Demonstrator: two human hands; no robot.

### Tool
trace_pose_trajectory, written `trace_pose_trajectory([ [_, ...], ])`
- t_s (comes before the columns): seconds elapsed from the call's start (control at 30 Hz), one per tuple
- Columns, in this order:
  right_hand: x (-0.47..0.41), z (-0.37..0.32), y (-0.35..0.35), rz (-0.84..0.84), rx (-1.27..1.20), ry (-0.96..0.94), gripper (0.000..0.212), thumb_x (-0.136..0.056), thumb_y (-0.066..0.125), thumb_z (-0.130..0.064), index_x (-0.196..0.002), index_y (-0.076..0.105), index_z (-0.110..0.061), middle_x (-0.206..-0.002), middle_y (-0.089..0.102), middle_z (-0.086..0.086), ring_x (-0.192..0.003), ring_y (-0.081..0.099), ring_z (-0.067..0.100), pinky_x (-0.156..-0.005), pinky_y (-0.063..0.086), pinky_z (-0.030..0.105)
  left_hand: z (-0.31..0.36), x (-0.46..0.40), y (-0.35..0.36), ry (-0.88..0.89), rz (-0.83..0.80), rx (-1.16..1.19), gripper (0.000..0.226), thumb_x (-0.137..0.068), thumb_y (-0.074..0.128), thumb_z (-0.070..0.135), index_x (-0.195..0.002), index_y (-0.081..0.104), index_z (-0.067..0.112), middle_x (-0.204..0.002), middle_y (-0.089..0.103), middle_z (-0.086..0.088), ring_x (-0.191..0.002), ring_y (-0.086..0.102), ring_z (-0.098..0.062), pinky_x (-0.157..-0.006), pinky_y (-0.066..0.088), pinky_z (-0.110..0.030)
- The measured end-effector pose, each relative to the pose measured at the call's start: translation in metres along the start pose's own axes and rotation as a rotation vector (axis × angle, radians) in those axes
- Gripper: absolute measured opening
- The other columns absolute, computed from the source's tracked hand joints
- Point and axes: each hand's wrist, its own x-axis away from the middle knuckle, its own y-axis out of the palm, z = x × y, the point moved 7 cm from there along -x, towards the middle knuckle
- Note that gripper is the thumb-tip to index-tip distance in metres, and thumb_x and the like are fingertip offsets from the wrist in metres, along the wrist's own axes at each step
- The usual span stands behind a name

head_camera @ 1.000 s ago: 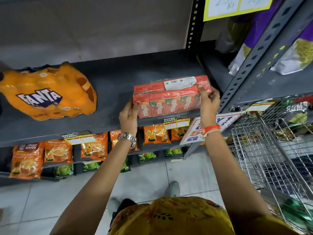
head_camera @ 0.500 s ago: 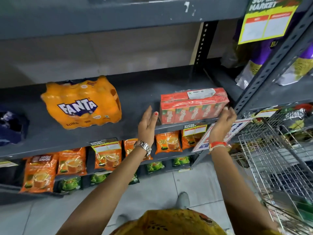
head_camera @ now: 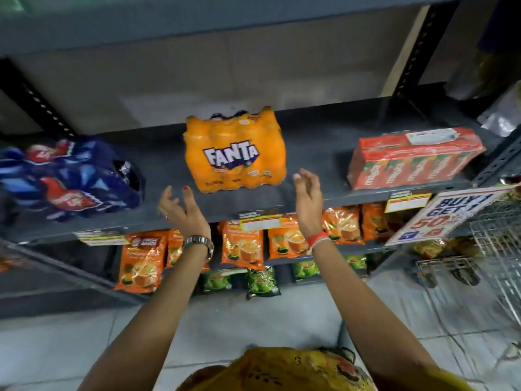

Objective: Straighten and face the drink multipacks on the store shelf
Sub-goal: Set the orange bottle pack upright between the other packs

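Note:
An orange Fanta multipack [head_camera: 235, 153] stands mid-shelf on the grey metal shelf [head_camera: 307, 198], logo facing me, set back from the front edge. A red Maaza carton multipack [head_camera: 411, 158] sits at the right end near the shelf edge. A blue multipack [head_camera: 67, 176] lies skewed at the left. My left hand [head_camera: 180, 211] and my right hand [head_camera: 308, 201] hover open in front of the Fanta pack, one on each side below it, touching nothing.
Orange and green pouches [head_camera: 244, 245] hang on the lower shelves. A "Buy 1 Get 1" sign [head_camera: 442, 217] sticks out at the right edge. A wire shopping cart [head_camera: 496, 249] stands at the right. Black perforated uprights [head_camera: 417, 49] frame the bay.
Both hands let go of the red Maaza pack and moved left, now open in front of the Fanta pack. The view swung left, bringing the blue pack in.

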Motion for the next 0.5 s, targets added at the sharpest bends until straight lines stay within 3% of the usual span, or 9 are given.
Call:
trace_pose_trajectory([
  [0.07,-0.012,-0.008,0.034,-0.123,0.024,0.024,0.036,-0.091,0.053,-0.04,-0.122,0.045,-0.023,-0.117,0.055,-0.015,-0.105,0.054,-0.013,-0.088,0.045,0.009,-0.007,-0.028,0.004,-0.108,-0.141,0.003,0.046,-0.089,0.049,0.03,-0.127,0.038,0.007,-0.129,0.042,-0.007,-0.119,0.045,-0.024,-0.087,0.038,-0.021],
  [0.1,-0.019,-0.012,0.045,-0.152,0.038,0.038,0.044,-0.091,0.052,-0.042,-0.127,0.041,-0.02,-0.125,0.055,-0.006,-0.113,0.055,0.0,-0.094,0.048,0.021,-0.009,-0.037,0.013,-0.133,-0.25,-0.047,0.047,-0.089,0.046,0.034,-0.129,0.037,0.009,-0.126,0.041,0.0,-0.122,0.043,-0.022,-0.091,0.037,-0.024],
  [0.13,-0.026,-0.016,0.055,-0.163,0.05,0.054,0.052,-0.09,0.051,-0.045,-0.132,0.036,-0.017,-0.132,0.052,0.003,-0.118,0.055,0.013,-0.098,0.049,0.033,-0.007,-0.046,0.021,-0.135,-0.37,-0.098,0.049,-0.089,0.043,0.039,-0.129,0.037,0.01,-0.121,0.04,0.004,-0.121,0.043,-0.02,-0.096,0.038,-0.029],
  [0.2,-0.037,-0.02,0.061,-0.164,0.065,0.096,0.059,-0.09,0.048,-0.05,-0.136,0.031,-0.017,-0.137,0.048,0.009,-0.118,0.055,0.024,-0.098,0.05,0.043,0.002,-0.051,0.041,-0.109,-0.593,-0.106,0.068,-0.08,0.043,0.059,-0.121,0.044,0.005,-0.111,0.046,0.002,-0.106,0.051,-0.012,-0.094,0.044,-0.035],
  [0.27,-0.043,-0.019,0.061,-0.149,0.089,0.119,0.058,-0.09,0.046,-0.051,-0.136,0.031,-0.018,-0.137,0.049,0.01,-0.116,0.056,0.025,-0.094,0.052,0.041,0.004,-0.051,0.053,-0.1,-0.713,-0.097,0.087,-0.061,0.046,0.078,-0.111,0.049,0.006,-0.103,0.056,-0.003,-0.094,0.058,-0.01,-0.082,0.05,-0.029],
  [0.3,-0.045,-0.017,0.06,-0.143,0.096,0.121,0.057,-0.091,0.046,-0.05,-0.136,0.031,-0.019,-0.137,0.049,0.01,-0.114,0.057,0.023,-0.089,0.054,0.037,0.003,-0.051,0.056,-0.124,-0.723,-0.109,0.082,-0.064,0.047,0.076,-0.112,0.047,0.01,-0.107,0.057,-0.005,-0.1,0.059,-0.016,-0.083,0.048,-0.03],
  [0.4,-0.044,-0.016,0.056,-0.152,0.134,0.104,0.056,-0.092,0.045,-0.049,-0.137,0.029,-0.02,-0.136,0.051,0.007,-0.104,0.058,0.016,-0.069,0.053,0.017,-0.006,-0.06,0.056,-0.16,-0.674,-0.235,0.051,-0.09,0.037,0.047,-0.125,0.041,0.011,-0.13,0.05,-0.013,-0.119,0.049,-0.029,-0.087,0.039,-0.033],
  [0.5,-0.041,-0.015,0.053,-0.151,0.177,0.094,0.056,-0.093,0.042,-0.049,-0.139,0.027,-0.022,-0.134,0.052,0.004,-0.101,0.056,0.013,-0.065,0.051,0.012,-0.009,-0.06,0.049,-0.111,-0.669,-0.301,0.045,-0.093,0.034,0.038,-0.122,0.046,0.007,-0.129,0.051,-0.017,-0.114,0.051,-0.03,-0.083,0.039,-0.03],
])
